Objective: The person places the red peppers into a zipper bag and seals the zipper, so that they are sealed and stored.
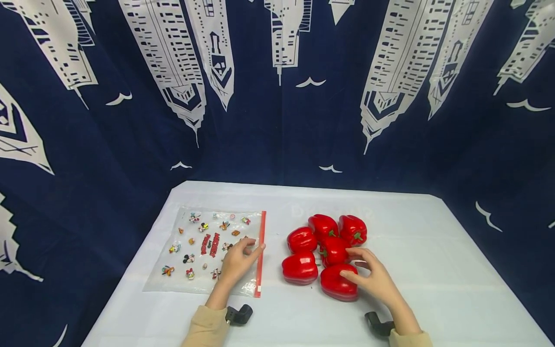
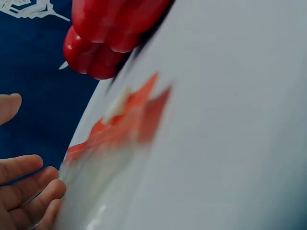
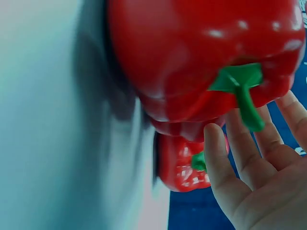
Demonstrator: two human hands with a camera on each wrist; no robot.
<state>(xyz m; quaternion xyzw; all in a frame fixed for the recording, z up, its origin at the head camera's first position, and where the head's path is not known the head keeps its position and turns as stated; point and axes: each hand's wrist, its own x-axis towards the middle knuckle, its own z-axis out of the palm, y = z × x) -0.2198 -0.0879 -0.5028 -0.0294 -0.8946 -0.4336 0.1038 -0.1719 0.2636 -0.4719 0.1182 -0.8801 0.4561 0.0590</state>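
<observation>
A clear zip bag [image 1: 197, 284] printed with small cartoon figures lies flat on the left of the table, its red zip strip [image 1: 261, 255] facing the peppers. Over the strip side of the bag hovers my left hand [image 1: 238, 260], fingers extended and holding nothing. Several glossy red bell peppers sit in a cluster to the right. My right hand [image 1: 375, 282] is at the cluster's right side, thumb and fingers spread by the nearest pepper [image 1: 338, 285] and the middle pepper [image 1: 334, 250]. In the right wrist view, the fingers reach alongside a large pepper [image 3: 192, 52] with a green stem.
Other peppers stand behind and to the left, among them the back right pepper [image 1: 352, 229] and the front left pepper [image 1: 299, 268]. They rest on a white table [image 1: 433, 270]. A dark blue cloth [image 1: 277, 135] with white building prints hangs behind it.
</observation>
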